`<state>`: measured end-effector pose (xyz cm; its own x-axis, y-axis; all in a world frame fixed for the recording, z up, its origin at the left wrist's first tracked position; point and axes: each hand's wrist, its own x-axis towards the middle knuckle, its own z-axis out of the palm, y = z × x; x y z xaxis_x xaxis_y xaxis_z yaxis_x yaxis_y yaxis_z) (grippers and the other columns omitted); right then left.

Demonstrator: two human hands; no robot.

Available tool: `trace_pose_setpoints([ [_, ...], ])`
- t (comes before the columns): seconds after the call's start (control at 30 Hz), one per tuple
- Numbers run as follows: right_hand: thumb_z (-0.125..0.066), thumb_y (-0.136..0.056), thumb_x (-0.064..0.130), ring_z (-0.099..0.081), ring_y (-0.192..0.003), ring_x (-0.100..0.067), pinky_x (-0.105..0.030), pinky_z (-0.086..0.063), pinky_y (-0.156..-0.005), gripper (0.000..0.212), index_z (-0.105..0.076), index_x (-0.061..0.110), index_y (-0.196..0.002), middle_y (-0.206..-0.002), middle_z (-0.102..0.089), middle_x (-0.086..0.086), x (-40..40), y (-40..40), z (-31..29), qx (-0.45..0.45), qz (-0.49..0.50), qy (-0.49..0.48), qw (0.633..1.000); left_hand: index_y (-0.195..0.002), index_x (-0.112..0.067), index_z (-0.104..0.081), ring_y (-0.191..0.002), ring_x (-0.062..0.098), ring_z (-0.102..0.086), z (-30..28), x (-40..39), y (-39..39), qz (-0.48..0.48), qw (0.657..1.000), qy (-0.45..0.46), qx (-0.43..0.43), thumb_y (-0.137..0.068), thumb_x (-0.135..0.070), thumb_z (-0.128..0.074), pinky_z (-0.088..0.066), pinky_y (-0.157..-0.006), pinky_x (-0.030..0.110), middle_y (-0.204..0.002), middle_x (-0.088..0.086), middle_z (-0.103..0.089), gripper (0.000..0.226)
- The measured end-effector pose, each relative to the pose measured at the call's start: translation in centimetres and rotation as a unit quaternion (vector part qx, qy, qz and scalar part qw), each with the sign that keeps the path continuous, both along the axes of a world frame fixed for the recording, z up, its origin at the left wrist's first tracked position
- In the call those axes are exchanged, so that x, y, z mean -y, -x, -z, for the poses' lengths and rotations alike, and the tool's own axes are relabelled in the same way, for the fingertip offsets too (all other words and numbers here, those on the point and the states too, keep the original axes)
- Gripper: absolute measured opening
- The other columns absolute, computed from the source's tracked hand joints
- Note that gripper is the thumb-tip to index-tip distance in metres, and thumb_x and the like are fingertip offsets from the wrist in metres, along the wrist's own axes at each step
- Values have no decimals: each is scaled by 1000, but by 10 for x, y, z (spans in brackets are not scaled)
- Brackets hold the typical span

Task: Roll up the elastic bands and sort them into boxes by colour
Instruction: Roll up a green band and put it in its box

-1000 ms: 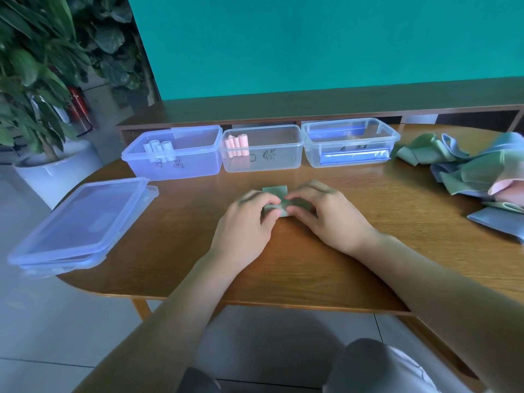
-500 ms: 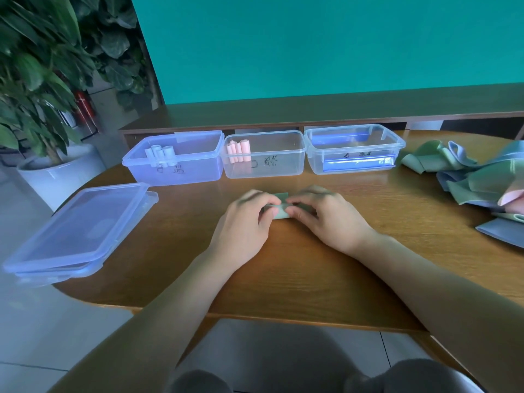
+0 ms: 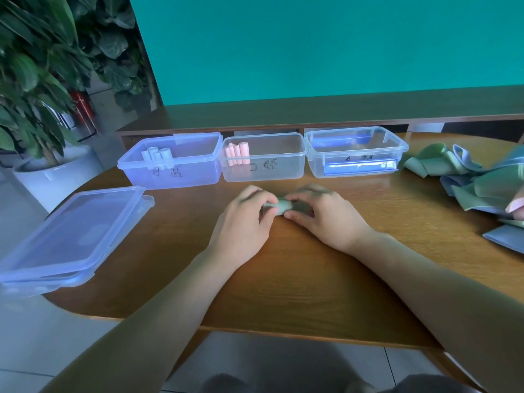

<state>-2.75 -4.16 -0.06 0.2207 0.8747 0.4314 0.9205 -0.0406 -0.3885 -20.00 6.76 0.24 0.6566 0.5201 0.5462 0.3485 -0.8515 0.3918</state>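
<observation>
A wooden tabletop (image 3: 297,279) in front of a teal wall, with both hands meeting on a small green roll.

The left hand (image 3: 243,222) and right hand (image 3: 326,219) rest mid-tabletop, their fingers (image 3: 295,215) pinched on a rolled green band (image 3: 280,207) between them. Three clear boxes stand in a row on the far side: the left box (image 3: 173,165) holds pale rolls (image 3: 158,154), the middle box (image 3: 263,163) holds pink rolls (image 3: 238,153), the right box (image 3: 357,154) shows something blue inside. Loose bands (image 3: 467,177) lie heaped at the right. Stacked lids (image 3: 71,236) sit at the near left edge.
</observation>
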Motion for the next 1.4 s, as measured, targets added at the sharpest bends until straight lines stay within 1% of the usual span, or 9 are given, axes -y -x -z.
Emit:
trace_pose_setpoints([
  [0.2,-57,-100,45,-44,-88,-1,-31,-48,-83,44,-54,29,-141,-133,-54,10,-8,-4,-2,14,6,7,1000,-126,-25,-64,-87,6,-53,2,-11,-8,-16,999,30,-30,-94,-32,-68,-48,-86,25,-123,-12,-57,33],
  [0.47,-66,-96,38,-47,-73,2,-30,-47,-74,29,-57,30,-123,-116,-62,11,-24,-14,-3,6,-11,6,1000,-139,-31,-55,-109,16,-57,2,-27,-19,-29,994,76,-77,-94,-43,-64,-51,-95,42,-133,-10,-53,48],
  [0.7,-56,-100,46,-46,-90,-1,-25,-39,-79,44,-53,32,-141,-127,-63,9,-30,-20,-8,18,0,43,999,-135,-35,-57,-116,15,-57,1,-46,-29,-30,989,109,-100,-93,-45,-64,-52,-97,46,-133,-10,-60,43],
  [0.8,-59,-98,47,-53,-99,-4,-30,-46,-86,51,-49,33,-145,-133,-62,9,-34,-22,-9,11,0,64,998,-131,-32,-60,-109,11,-59,-2,-51,-31,-27,987,140,-70,-92,-41,-66,-53,-95,40,-127,-11,-63,40],
  [0.87,-63,-97,42,-58,-102,-5,-35,-49,-93,46,-54,32,-141,-129,-64,12,-38,-26,-8,-28,-3,52,998,-130,-31,-60,-105,5,-58,-3,-53,-32,-18,985,163,-51,-93,-37,-67,-51,-88,25,-125,-12,-62,38],
  [0.93,-68,-96,36,-56,-87,5,-29,-48,-87,39,-61,32,-133,-113,-66,19,-38,-30,-7,-104,-13,26,994,-129,-29,-61,-102,2,-58,-5,-53,-32,0,981,189,-32,-93,-34,-67,-44,-80,13,-123,-13,-62,37],
  [1.07,-71,-94,26,-65,-78,-3,-16,-48,-73,30,-66,23,-124,-94,-69,15,-30,-31,-7,-264,-46,-21,963,-130,-27,-61,-110,3,-60,-6,-50,-33,31,973,227,4,-95,-33,-65,-46,-84,13,-123,-15,-62,36],
  [1.17,-69,-95,24,-70,-88,-14,-27,-57,-62,33,-65,19,-128,-104,-71,4,-19,-29,-12,-331,-77,-45,940,-132,-27,-60,-108,0,-58,-7,-41,-38,42,970,236,36,-98,-33,-62,-45,-82,11,-121,-18,-60,35],
  [1.4,-76,-89,19,-67,-84,-21,-31,-57,-71,22,-74,15,-110,-104,-73,-4,8,-53,-37,-371,-56,-89,923,-127,-26,-64,-105,-5,-60,-8,-11,-70,83,961,236,116,-98,-36,-60,-46,-85,9,-112,-18,-66,31],
])
